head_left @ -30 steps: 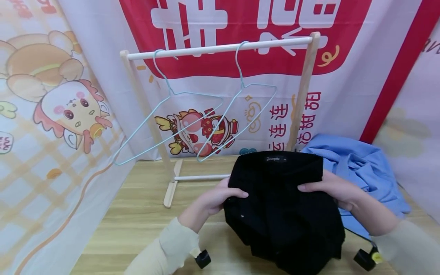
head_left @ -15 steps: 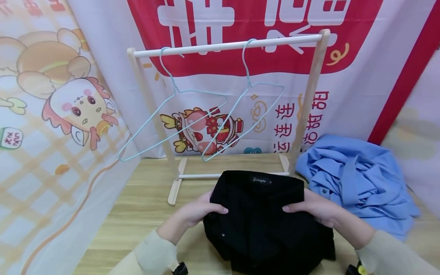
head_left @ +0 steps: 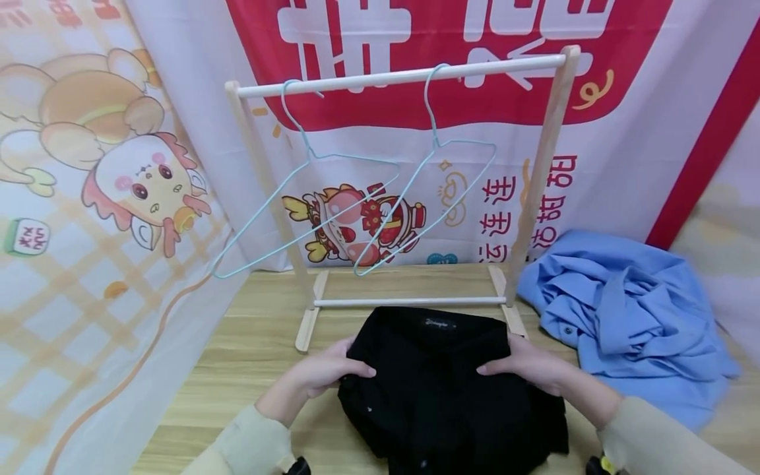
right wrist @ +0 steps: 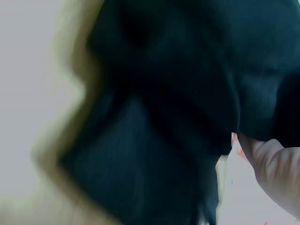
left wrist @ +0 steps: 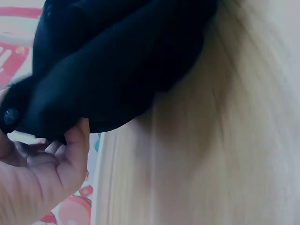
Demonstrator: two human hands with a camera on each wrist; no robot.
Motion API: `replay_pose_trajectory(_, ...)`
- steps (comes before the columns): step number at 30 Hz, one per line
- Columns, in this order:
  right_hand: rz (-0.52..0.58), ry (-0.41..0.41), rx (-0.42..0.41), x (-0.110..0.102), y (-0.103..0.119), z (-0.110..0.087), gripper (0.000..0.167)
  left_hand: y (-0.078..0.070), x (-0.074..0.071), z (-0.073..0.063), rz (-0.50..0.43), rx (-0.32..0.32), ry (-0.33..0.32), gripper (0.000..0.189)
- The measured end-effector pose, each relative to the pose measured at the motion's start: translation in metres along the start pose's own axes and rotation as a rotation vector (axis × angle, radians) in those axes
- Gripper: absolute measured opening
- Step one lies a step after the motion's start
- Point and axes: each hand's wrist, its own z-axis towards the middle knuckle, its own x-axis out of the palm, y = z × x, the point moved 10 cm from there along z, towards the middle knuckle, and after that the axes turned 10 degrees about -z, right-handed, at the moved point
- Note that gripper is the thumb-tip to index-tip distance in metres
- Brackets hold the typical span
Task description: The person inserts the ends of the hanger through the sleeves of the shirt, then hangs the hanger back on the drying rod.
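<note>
Between both hands is a black shirt point(head_left: 439, 396) with a collar and a label inside its neck. My left hand point(head_left: 323, 369) grips its left side, thumb on the front of the cloth. On the opposite side my right hand point(head_left: 528, 363) holds the shirt in the same way, fingers hidden behind it. In the left wrist view, a button shows on the dark cloth point(left wrist: 108, 70) beside the pinching thumb. The right wrist view is blurred; black cloth point(right wrist: 159, 117) fills most of it, with part of my hand point(right wrist: 276, 173) at the right.
A small wooden rack point(head_left: 404, 78) stands behind the shirt on the wooden table point(head_left: 231, 369). Two light-blue wire hangers point(head_left: 309, 155) hang from its bar. A crumpled blue shirt point(head_left: 629, 323) lies at the right. Printed cloth surrounds the table.
Both hands have lowered the black shirt and brought it left, toward the table. More of the blue shirt and the rack's foot shows. The head view has shifted slightly.
</note>
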Motion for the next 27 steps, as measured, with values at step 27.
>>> replay_pose_trajectory(27,-0.483,-0.203,-0.183,-0.035,0.034,-0.003,0.076,0.000,-0.031,0.018,0.406,-0.040,-0.169,0.075)
